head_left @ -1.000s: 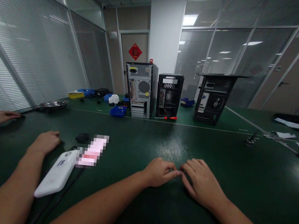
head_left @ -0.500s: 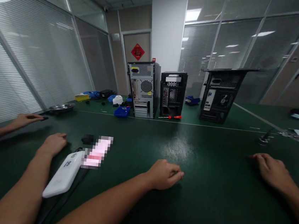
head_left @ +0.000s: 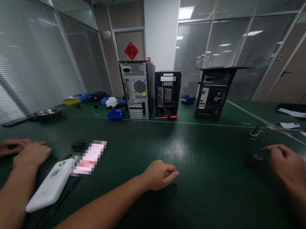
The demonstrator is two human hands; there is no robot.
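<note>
The surface (head_left: 188, 191) is dark green with a thin white line (head_left: 195, 123) across it. A white power bank (head_left: 49, 185) carries blue digits. The screwdriver (head_left: 169, 117) has a red handle, near a blue bin (head_left: 115, 114) and a silver-grey computer case (head_left: 135, 89).

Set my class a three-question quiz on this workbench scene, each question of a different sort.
1. True or false: the screwdriver lies on the table at the foot of the computer cases.
2. Which thing lies nearest the right hand? A) a small dark round part B) a mug C) a hammer
3. Fill the gap: ___ computer cases stand on the table.

Key: 1 true; 2 A; 3 three.
</note>
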